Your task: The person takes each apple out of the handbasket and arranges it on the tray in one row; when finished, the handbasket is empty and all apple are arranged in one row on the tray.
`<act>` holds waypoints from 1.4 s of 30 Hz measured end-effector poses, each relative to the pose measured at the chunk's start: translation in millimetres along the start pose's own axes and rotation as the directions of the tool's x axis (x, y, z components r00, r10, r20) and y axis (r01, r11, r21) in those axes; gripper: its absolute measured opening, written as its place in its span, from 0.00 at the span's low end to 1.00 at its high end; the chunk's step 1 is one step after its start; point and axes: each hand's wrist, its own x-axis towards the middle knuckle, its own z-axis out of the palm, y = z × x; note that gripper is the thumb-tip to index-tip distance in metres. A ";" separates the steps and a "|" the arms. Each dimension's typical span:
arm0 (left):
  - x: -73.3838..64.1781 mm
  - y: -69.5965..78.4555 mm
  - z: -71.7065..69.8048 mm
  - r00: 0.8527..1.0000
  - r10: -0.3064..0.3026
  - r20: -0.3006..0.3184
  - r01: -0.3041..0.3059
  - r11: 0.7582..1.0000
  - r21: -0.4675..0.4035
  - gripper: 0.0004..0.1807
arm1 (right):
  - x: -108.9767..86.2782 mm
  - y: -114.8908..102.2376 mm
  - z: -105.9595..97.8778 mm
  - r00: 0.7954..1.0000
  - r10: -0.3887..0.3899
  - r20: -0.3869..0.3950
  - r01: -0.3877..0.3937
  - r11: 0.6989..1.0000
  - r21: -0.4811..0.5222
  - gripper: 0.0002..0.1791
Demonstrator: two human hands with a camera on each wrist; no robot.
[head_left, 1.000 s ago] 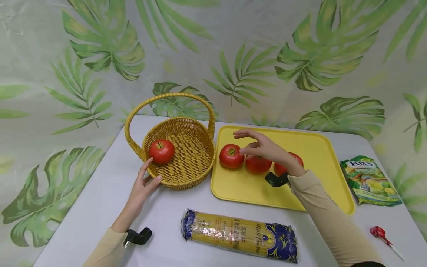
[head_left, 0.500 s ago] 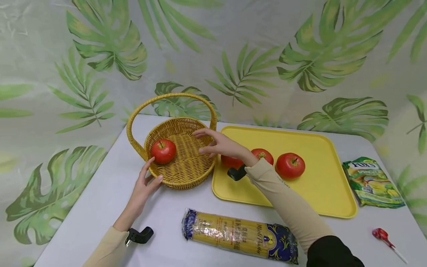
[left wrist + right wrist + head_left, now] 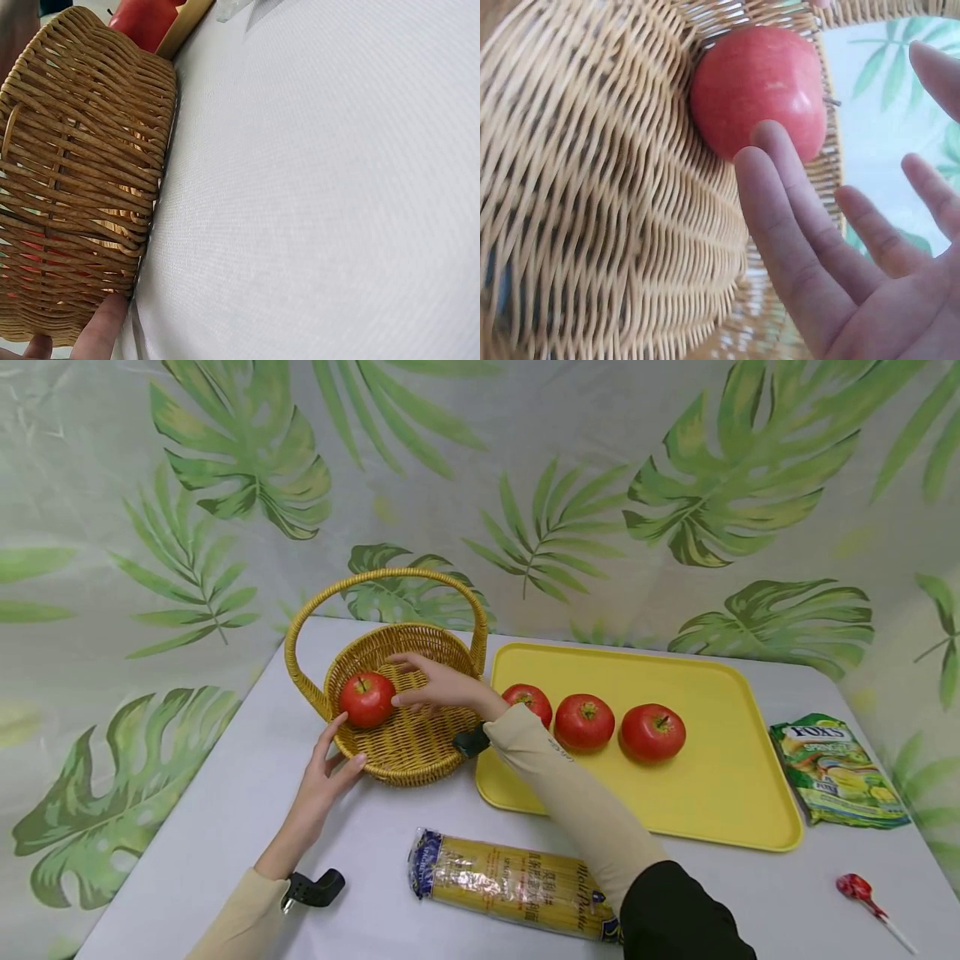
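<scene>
A red apple (image 3: 367, 700) rests at the left inside the yellow wicker basket (image 3: 408, 772). Over the basket, my right hand (image 3: 438, 686) reaches in with fingers spread beside the apple. In the right wrist view, the fingers (image 3: 791, 225) overlap the apple (image 3: 754, 90); whether they touch it I cannot tell. My left hand (image 3: 322, 783) rests against the basket's near left side, index finger and thumb extended along it. From the left wrist, its fingertips (image 3: 101, 330) touch the outer weave of the basket (image 3: 82, 172).
A yellow tray (image 3: 720, 777) right of the basket bears three red apples (image 3: 584, 722). A spaghetti pack (image 3: 502, 883) lies in front, partly under the right forearm. At the right are a green candy bag (image 3: 840, 772) and a red lollipop (image 3: 862, 897).
My right hand has moved left from above the tray apples into the basket, up to the apple there. The left hand stays at the basket's side.
</scene>
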 end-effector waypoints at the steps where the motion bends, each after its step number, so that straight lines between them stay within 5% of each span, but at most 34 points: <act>1: -0.3 0.6 0.2 1.000 -0.001 -0.001 0.001 1.000 0.005 0.37 | 3.2 -0.6 2.0 1.000 0.014 -0.002 -0.014 1.000 0.010 0.38; 9: -2.5 3.9 2.0 1.000 -0.015 -0.004 0.015 1.000 0.011 0.37 | 27.6 1.6 18.1 0.991 0.132 0.003 -0.131 0.984 0.120 0.41; 18: -2.0 2.6 1.2 1.000 -0.002 -0.002 0.002 1.000 0.018 0.37 | 39.0 8.6 27.7 0.968 0.251 0.001 -0.242 0.933 0.265 0.43; 26: -3.2 5.4 1.5 1.000 0.017 -0.002 -0.017 1.000 0.009 0.37 | 46.2 10.6 39.4 0.963 0.265 0.046 -0.257 0.854 0.453 0.45; 34: -1.6 2.7 1.3 1.000 0.012 -0.001 -0.012 1.000 0.008 0.37 | 51.1 11.9 46.6 0.961 0.277 -0.016 -0.221 0.801 0.557 0.43; 42: -1.1 0.3 0.3 1.000 0.022 0.002 -0.022 1.000 0.005 0.37 | 46.9 10.6 39.9 0.949 0.308 -0.074 -0.233 0.837 0.496 0.40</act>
